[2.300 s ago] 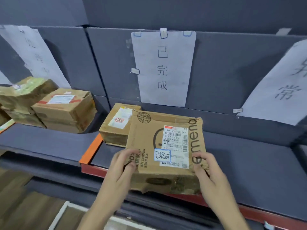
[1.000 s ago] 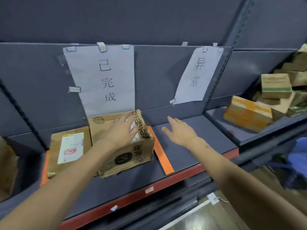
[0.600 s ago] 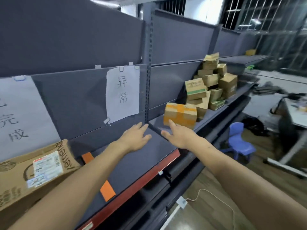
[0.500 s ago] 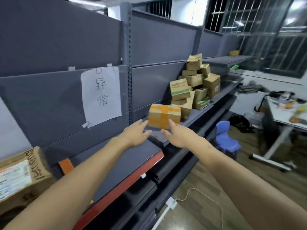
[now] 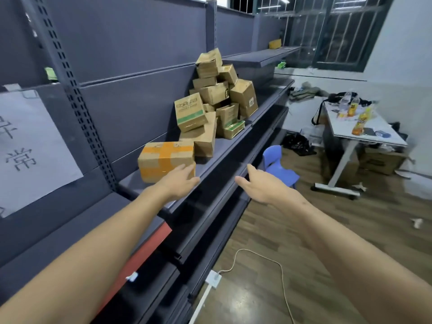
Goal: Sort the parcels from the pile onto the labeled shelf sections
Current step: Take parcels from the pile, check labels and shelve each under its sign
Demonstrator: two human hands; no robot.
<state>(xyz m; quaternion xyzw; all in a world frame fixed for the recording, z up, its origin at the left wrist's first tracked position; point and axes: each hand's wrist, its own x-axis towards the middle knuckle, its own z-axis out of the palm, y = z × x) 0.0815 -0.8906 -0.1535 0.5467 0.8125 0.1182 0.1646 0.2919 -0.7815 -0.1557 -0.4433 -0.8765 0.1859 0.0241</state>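
Hands poised at orange-taped parcel (image 5: 163, 160).
Parcel sat 11 o'clock of L hand (image 5: 180, 181), R hand (image 5: 254, 185) farther; both grips apart, empty.

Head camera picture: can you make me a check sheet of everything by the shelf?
Surface: grey shelf, partly bare.
Job's things: orange-taped parcel at the front; pile of parcels behind it; paper label on the back panel.
Clutter: bottles on the white table.
Hands: left hand open, at the orange-taped parcel; right hand open, holding nothing.
Cables: white cable on the floor, running to a power strip.
Surroundings: blue chair, barred window.
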